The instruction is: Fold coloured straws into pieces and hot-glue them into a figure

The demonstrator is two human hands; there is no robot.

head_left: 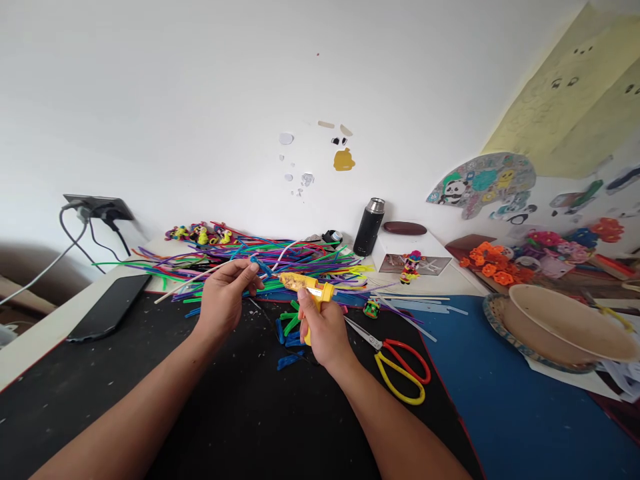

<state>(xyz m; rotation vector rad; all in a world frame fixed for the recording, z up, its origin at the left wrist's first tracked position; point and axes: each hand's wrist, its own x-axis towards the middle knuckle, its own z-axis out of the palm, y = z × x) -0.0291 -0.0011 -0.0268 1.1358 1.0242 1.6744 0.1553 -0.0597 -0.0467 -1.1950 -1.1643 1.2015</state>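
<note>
My left hand (230, 293) pinches a small blue piece of pipe cleaner (263, 269) between thumb and fingers, above the black mat. Wrapped around the handle of a yellow hot glue gun (300, 283) is my right hand (323, 327). The gun's nozzle points left and is at or very near the blue piece; I cannot tell whether they touch. Below the gun lie short blue pipe cleaner pieces (290, 361) and green pieces (291, 323). Scissors (400, 367) with one red and one yellow handle rest to the right of my right hand.
A heap of long coloured pipe cleaners (215, 257) lies along the wall. A phone (110, 307) is at left, a black flask (369, 227) at the back. Small figures (411, 267) stand behind the glue sticks (415, 307). At right is a beige bowl (565, 327).
</note>
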